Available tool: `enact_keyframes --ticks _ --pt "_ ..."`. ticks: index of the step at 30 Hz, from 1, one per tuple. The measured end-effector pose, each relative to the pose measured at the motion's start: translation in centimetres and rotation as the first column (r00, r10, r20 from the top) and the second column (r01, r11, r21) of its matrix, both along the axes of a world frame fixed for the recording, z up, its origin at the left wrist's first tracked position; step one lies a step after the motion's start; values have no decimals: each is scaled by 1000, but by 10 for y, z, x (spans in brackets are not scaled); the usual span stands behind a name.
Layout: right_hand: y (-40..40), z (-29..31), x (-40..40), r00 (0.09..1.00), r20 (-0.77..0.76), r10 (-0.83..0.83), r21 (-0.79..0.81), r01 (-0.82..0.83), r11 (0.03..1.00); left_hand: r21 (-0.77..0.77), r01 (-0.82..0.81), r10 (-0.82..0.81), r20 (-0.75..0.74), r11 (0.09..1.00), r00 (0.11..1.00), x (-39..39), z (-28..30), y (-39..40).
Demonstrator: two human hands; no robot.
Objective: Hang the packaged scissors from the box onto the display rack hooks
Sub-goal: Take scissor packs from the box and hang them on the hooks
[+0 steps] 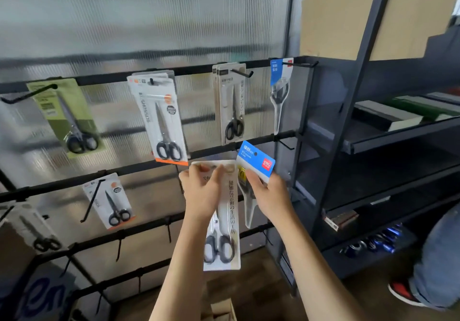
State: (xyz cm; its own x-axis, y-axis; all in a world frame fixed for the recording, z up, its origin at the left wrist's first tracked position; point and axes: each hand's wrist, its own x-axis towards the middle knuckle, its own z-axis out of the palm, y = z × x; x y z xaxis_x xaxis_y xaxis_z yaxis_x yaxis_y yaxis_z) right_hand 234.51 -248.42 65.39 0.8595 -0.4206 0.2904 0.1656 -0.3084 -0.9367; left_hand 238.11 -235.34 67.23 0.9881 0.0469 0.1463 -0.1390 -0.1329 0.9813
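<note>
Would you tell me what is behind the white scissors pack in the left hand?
Behind the white scissors pack held by the left hand, a black rack bar passes; whether a hook sits there is hidden.

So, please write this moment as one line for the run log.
left hand: holds white scissors pack | right hand: holds blue scissors pack | both: below rack hooks, unhung

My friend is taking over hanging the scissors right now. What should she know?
Left hand holds a white scissors pack near its top. Right hand holds a blue-topped scissors pack.
Neither pack is on a hook yet; both are in front of the display rack.
Done: packs already hang on the top row and lower left.
Left: hang these two. The matching blue-topped pack hangs top right, matching white packs beside it. The box is barely in view at the bottom, contents unseen.
</note>
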Motion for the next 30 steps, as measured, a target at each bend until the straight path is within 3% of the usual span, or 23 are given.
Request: enact_keyframes --ticks 6,12,17,23,30 --pt "-53 21 35 995 68 72 -22 -71 997 49 -84 68 264 995 962 30 13 -49" --pt "-102 34 67 986 148 74 45 -81 996 3 -124 113 394 992 912 49 25 -87" --pt "-136 51 93 979 201 38 129 -65 990 -151 -73 126 381 986 916 67 38 -113" --pt "-169 78 117 963 271 -3 202 -53 978 -87 -189 207 362 978 909 85 44 -132" --pt "-194 100 126 936 353 7 219 -90 972 -124 -169 201 323 978 925 100 44 -161"
